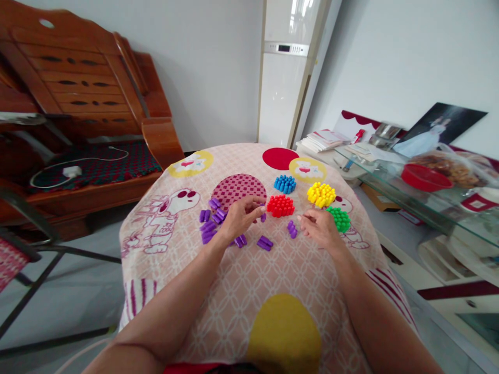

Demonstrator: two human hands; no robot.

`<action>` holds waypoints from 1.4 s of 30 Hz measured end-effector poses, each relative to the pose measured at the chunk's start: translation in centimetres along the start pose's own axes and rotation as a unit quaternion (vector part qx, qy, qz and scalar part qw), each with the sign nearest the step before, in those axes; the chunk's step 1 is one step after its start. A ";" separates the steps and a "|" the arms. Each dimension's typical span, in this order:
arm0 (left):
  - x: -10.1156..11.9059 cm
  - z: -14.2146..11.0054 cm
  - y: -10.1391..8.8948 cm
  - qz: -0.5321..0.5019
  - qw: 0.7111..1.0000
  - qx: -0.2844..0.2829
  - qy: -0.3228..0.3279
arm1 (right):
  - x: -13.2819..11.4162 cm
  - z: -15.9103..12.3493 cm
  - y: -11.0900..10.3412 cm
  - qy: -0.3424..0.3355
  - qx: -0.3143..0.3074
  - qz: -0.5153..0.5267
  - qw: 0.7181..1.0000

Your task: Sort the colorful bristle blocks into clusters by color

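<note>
A purple peg (263, 215) is pinched at the fingertips of the left hand (245, 214), whose fingers are loosely curled. The fingers of the right hand (318, 227) are drawn in towards the thumb; whether anything is gripped there cannot be told. Between the hands, a small purple cluster (292, 229) is set on the tablecloth (288, 275). Bunches in red (280, 206), blue (285, 184), yellow (321, 195) and green (339, 219) (all tightly packed) are grouped nearby.
</note>
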State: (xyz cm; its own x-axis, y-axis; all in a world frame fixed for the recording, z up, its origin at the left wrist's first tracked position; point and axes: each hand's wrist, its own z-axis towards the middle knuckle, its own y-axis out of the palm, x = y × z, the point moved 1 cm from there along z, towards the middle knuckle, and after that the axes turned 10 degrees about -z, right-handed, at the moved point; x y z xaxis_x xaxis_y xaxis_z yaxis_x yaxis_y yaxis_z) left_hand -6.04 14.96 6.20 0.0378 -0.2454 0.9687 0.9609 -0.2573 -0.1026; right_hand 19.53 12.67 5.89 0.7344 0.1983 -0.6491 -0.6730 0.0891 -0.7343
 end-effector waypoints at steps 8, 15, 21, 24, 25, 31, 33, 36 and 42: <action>-0.5 0.9 4.6 0.145 0.984 -0.088 -0.048 | 0.9 0.4 0.5 -0.024 0.000 -0.040 0.999; -1.3 1.4 5.3 0.225 0.971 -0.077 -0.005 | 1.4 0.5 1.0 -0.015 -0.034 -0.012 0.999; -1.8 1.0 5.6 0.153 0.982 -0.105 -0.024 | 1.1 0.3 1.7 0.034 -0.088 0.067 0.993; -2.0 0.9 5.7 0.119 0.985 -0.113 -0.053 | 1.1 0.3 1.8 0.042 -0.094 0.081 0.991; -2.0 0.8 5.8 0.111 0.986 -0.112 -0.061 | 1.1 0.3 1.8 0.043 -0.094 0.081 0.991; -2.1 0.5 6.1 0.108 0.987 -0.106 -0.053 | 1.1 0.3 1.8 0.058 -0.099 0.084 0.990; -1.7 0.5 5.9 0.124 0.987 -0.097 -0.038 | 1.1 0.3 1.8 0.066 -0.104 0.091 0.988; -0.8 0.8 4.3 0.185 0.982 -0.046 -0.008 | 1.0 0.2 1.8 0.071 -0.102 0.094 0.988; 0.2 1.0 -4.3 0.365 0.916 0.166 0.005 | 0.9 0.2 1.6 0.058 -0.090 0.091 0.990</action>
State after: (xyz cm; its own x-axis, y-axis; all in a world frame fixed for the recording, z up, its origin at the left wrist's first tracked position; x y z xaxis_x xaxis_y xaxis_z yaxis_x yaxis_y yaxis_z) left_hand -9.91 17.01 7.05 0.7020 -0.2475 0.6678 0.7118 0.2761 -0.6459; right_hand 19.03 13.16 4.16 0.6140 0.0801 -0.7852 -0.7769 -0.1144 -0.6191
